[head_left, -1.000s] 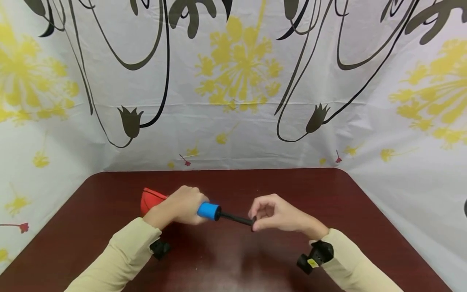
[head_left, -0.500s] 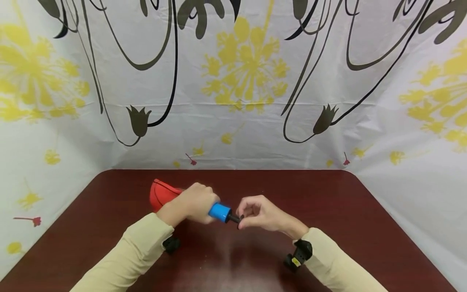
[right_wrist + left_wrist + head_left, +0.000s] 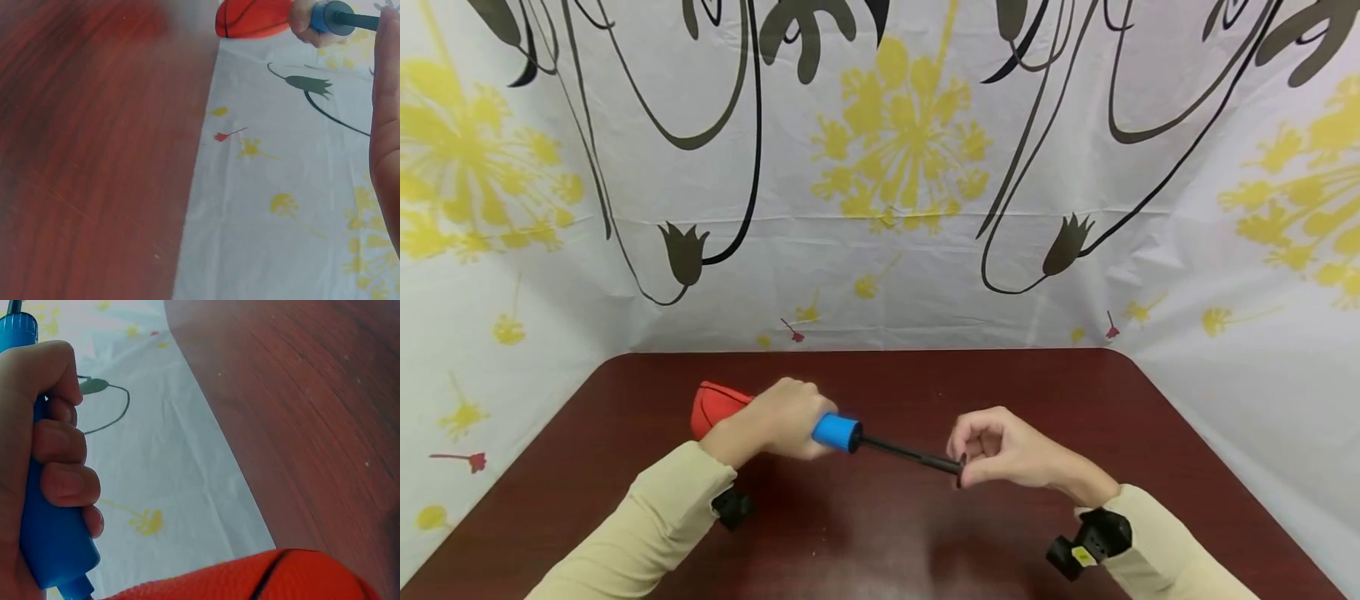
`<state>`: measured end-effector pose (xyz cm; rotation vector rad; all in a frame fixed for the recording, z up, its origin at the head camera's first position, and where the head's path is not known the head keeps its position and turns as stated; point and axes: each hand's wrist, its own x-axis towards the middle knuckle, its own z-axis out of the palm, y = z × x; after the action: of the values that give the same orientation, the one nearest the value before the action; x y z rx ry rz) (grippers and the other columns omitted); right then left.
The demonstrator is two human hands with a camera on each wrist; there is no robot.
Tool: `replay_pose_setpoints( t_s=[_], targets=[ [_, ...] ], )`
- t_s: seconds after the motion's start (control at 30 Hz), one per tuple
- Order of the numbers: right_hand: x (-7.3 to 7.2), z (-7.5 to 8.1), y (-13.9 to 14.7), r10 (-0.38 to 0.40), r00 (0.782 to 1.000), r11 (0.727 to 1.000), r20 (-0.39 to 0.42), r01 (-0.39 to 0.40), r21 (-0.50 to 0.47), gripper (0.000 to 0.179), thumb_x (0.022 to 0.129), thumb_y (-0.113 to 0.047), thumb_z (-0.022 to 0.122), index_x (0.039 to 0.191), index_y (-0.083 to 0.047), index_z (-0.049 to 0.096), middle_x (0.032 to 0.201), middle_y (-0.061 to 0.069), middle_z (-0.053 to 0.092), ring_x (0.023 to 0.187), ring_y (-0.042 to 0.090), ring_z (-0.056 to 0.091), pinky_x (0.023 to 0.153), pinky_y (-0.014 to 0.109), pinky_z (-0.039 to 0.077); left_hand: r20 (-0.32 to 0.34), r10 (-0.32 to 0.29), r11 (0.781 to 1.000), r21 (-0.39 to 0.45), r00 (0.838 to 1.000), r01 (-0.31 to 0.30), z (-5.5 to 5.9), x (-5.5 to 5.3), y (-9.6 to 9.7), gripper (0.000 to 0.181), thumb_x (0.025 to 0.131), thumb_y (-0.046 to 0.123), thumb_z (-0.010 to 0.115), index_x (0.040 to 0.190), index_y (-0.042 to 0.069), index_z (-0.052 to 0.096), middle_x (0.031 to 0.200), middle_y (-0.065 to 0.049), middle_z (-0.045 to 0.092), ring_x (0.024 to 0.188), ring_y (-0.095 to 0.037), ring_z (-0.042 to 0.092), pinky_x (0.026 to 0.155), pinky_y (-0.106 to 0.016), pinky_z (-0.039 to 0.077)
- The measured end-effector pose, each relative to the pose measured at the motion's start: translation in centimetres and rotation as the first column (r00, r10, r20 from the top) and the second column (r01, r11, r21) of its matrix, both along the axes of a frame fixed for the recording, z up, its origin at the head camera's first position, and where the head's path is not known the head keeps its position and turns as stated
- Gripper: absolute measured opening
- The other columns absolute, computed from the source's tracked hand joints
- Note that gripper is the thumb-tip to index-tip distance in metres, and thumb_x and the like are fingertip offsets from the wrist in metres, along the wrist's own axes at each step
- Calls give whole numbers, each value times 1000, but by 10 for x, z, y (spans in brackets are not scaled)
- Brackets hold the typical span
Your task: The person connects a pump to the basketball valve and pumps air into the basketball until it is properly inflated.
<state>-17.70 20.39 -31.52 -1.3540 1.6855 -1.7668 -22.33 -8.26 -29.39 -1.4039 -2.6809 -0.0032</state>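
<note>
black pump rod (image 3: 910, 453) slid out, stroke looks extended; right hand (image 3: 1011, 452) pinches its end, left hand (image 3: 786, 418) grips blue pump barrel (image 3: 833, 432)

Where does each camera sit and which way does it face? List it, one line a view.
Head: worn on the head, facing forward and down at the pump; left hand, right hand and sleeves show.
Left wrist: looks past the left hand's curled fingers at sheet and table.
Right wrist: looks across table and sheet toward the left hand; part of the right hand shows.
Both wrist views share ball and pump.
</note>
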Motion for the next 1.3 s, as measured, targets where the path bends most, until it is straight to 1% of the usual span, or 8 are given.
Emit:
replay_pose_setpoints(
  t_s=[0.1,0.27,0.57,0.8,0.9,1.07,1.2,1.3],
  targets=[
    [-6,-4,-9,-52,996,999,-76,52,2,15,78,-2,62,81,5,49,86,-1,54,71,5,55,59,22,46,9,8,1000,12,1000,-8,-3,-2,0,22,70,33,65,63,18,50,54,11,41,48,-5,40,46,-22,35],
    [-23,-9,-41,-150,966,987,-211,158,21,16,78,-8,64,82,2,53,78,9,55,63,9,55,52,31,47,15,-16,998,58,1000,15,-6,-5,11,23,70,34,64,61,18,49,51,9,39,47,-6,38,45,-22,34],
    [-18,-2,-36,-198,968,975,-155,211,73,13,77,-3,65,83,2,55,78,2,58,59,12,57,50,30,46,20,-33,999,36,999,32,0,-6,16,24,72,34,63,62,17,50,50,9,39,45,-6,38,45,-22,34],
    [-10,0,-6,-43,998,999,37,43,3,16,77,-2,64,82,5,50,84,0,56,71,11,62,59,23,49,-42,9,1000,11,999,-9,2,-9,3,20,69,32,65,65,17,52,54,9,42,49,-6,40,46,-24,35],
    [-14,-6,-12,-48,999,999,-11,48,21,14,78,-2,63,81,3,51,84,0,56,70,9,60,58,24,49,-53,-3,1000,-11,999,2,0,-9,4,21,69,32,65,65,16,52,55,8,43,49,-6,40,46,-24,35],
    [-24,-14,-42,-134,981,988,-144,144,62,13,78,-6,63,82,2,53,80,4,57,64,10,58,54,28,47,-37,-23,1000,-21,999,22,-3,-8,12,22,70,34,64,65,15,54,54,8,43,47,-7,40,46,-23,35],
    [-25,-13,-49,-180,972,981,-152,189,47,14,78,-4,63,83,4,53,78,11,58,61,18,61,53,34,48,-26,-4,1000,-12,1000,4,-2,-7,15,22,69,34,65,64,15,54,52,8,41,46,-7,39,45,-23,34],
    [-21,-9,-42,-187,976,977,-108,196,83,14,77,-4,65,83,2,54,79,6,59,61,14,60,54,32,49,-16,-25,999,-24,1000,25,1,-6,17,22,70,34,64,64,16,53,52,8,40,45,-7,38,45,-22,34]
  ],
)
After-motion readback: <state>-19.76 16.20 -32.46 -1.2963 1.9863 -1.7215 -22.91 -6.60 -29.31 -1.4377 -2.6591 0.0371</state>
